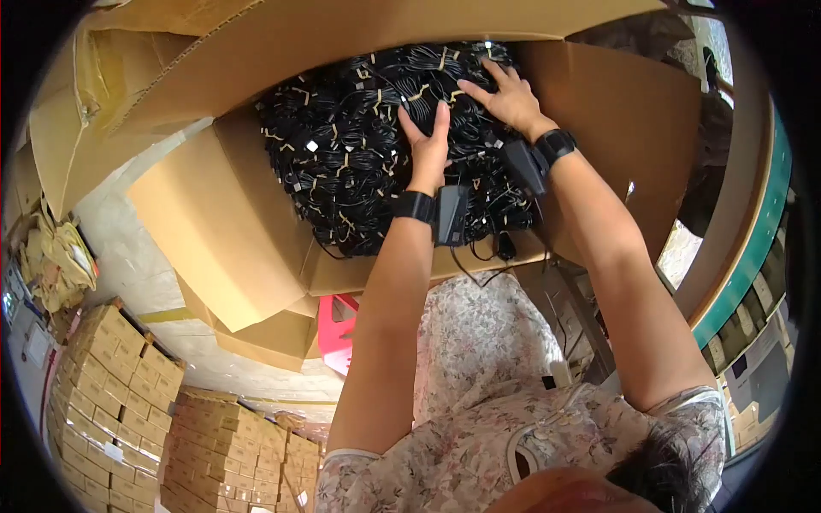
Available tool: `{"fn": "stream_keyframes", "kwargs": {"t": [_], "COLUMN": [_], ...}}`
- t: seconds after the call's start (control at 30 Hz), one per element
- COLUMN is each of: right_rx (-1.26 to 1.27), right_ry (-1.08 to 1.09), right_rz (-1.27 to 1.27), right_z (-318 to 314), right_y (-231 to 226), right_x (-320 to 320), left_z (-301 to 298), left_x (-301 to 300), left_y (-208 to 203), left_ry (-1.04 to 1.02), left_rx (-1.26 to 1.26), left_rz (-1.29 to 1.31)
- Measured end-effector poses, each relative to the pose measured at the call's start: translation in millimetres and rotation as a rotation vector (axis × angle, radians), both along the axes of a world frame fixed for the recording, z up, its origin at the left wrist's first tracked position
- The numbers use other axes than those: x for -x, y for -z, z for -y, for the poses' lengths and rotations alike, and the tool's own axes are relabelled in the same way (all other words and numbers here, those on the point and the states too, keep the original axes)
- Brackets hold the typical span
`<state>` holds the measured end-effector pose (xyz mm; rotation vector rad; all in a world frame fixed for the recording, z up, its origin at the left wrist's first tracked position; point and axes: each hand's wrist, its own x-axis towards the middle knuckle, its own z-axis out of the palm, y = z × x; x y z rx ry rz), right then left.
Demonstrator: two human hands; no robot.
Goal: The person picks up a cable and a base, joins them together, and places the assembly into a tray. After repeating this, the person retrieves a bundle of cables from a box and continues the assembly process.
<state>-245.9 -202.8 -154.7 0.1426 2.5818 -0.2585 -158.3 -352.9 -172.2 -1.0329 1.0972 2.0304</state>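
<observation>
A large open cardboard box [256, 171] is filled with many coiled black cables [342, 184], bundled with pale tan ties. My left hand [428, 150] rests on the bundles near the middle, thumb and fingers apart. Farther right and deeper, my right hand [511, 101] lies spread over the cables at the back right of the pile. Neither hand is closed round a bundle. Each wrist wears a black strap, with a dark box-shaped device [451, 215] beside the left one and another device [523, 168] by the right.
Box flaps stand out to the left and back. A pink-red plastic piece [335, 333] is below the box. Stacked cartons [111, 385] stand at lower left. To the right curves a green-edged belt or rail [744, 256]. Thin dark wires hang from the wrist devices.
</observation>
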Motion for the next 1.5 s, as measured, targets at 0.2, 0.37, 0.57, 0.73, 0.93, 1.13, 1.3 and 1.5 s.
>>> {"fn": "stream_keyframes", "kwargs": {"t": [0.2, 0.37, 0.57, 0.73, 0.93, 1.13, 1.3, 1.5], "right_rx": [0.743, 0.974, 0.976, 0.945, 0.939, 1.058, 0.968, 0.801], "right_ry": [0.519, 0.764, 0.502, 0.349, 0.221, 0.165, 0.133, 0.253], "right_rz": [0.099, 0.101, -0.012, -0.182, -0.401, -0.542, -0.943, -1.243], "right_z": [60.0, 105.8, 149.3, 171.4, 169.0, 136.2, 99.9, 38.7], "right_y": [-33.4, -91.0, -199.3, -290.1, -381.5, -409.1, -440.7, -451.3], "right_x": [-87.0, -126.4, -142.5, -167.2, -169.9, -156.6, -163.3, -168.8], "left_z": [29.4, 71.6, 120.6, 142.1, 151.0, 125.3, 78.2, -11.5], "left_x": [-29.4, -46.3, -64.5, -86.7, -89.6, -58.8, -43.9, -29.7], "left_y": [-3.0, -81.6, -205.9, -309.3, -374.5, -396.2, -432.7, -460.7], "left_ry": [-0.364, -0.339, -0.337, -0.329, -0.216, -0.136, -0.011, 0.115], "left_rx": [-0.268, -0.270, -0.291, -0.274, -0.181, -0.282, -0.025, -0.109], "left_rz": [0.010, -0.076, -0.204, -0.243, -0.458, -0.744, -1.023, -1.074]}}
